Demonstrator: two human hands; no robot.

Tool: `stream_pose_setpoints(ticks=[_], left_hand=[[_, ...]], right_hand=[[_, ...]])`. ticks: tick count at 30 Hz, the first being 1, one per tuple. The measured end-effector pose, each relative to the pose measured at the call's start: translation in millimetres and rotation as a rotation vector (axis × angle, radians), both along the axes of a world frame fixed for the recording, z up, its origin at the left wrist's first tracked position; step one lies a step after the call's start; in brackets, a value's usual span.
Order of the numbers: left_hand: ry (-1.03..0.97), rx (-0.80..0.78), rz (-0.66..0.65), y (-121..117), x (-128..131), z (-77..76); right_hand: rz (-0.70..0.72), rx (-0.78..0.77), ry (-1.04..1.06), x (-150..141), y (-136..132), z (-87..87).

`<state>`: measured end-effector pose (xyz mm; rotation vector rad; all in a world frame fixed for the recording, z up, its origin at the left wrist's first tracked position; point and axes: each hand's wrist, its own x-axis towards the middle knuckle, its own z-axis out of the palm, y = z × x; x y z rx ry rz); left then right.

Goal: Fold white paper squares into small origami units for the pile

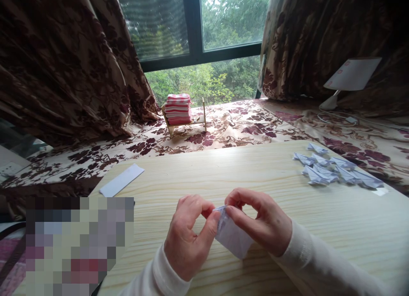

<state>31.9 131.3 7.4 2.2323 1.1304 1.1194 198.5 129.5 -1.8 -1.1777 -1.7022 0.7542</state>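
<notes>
Between my two hands is a small piece of white folded paper (234, 237), its upper edge raised and its lower corner hanging toward me over the wooden table (179, 172). My left hand (191, 234) pinches the paper's upper left edge between thumb and forefinger. At the upper right edge, the thumb and fingers of my right hand (262, 219) are closed on the same paper. Faint crease lines run across its surface. The fingertips partly hide the top fold.
Several folded paper pieces (329, 168) lie grouped at the table's far right. A flat white paper strip (122, 180) rests at the far left. Beyond the table, a small stand holds folded red-and-white cloths (178, 109); a white lamp (351, 74) stands right. The lower left is pixelated.
</notes>
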Motion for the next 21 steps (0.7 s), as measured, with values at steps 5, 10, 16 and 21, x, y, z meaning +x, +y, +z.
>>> stream_pose_setpoints(ticks=[5, 10, 16, 21], left_hand=[[-0.003, 0.02, -0.038, 2.0, 0.0, -0.3], [0.006, 0.03, -0.05, 3.3, -0.9, -0.9], [0.015, 0.017, -0.023, 2.6, -2.7, 0.3], [0.029, 0.023, -0.01, 2.3, -1.7, 1.2]], right_hand=[[0.013, -0.001, -0.016, -0.2, -1.0, 4.7], [0.041, 0.005, -0.048, 0.5, -1.0, 5.7], [0.064, 0.035, -0.038, 0.9, 0.2, 6.3], [0.069, 0.022, 0.009, -1.2, -0.6, 2.5]])
